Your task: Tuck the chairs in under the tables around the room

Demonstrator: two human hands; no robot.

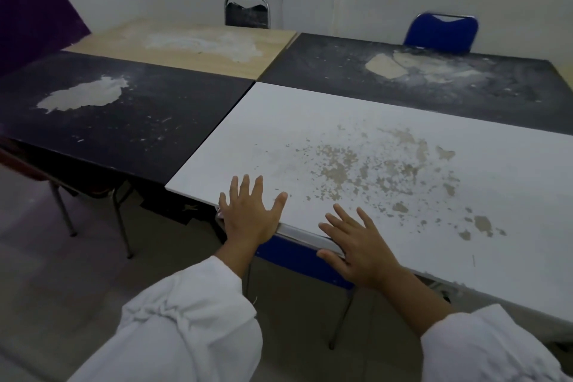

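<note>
Here both hands (pixel 305 236) hover spread, holding nothing, above the blue chair (pixel 305 260) tucked under the white table (pixel 387 146).

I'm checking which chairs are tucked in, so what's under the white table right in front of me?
Under the white table a blue chair shows at the near edge with thin metal legs. The tabletop covers its seat, so how far in it sits can't be seen.

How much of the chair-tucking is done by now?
Done: the blue chair sits tucked under the white table, both hands open above its edge. The red chair looks tucked too. Left: the far blue chair and black chair, whose backs show beyond the tables.
</note>
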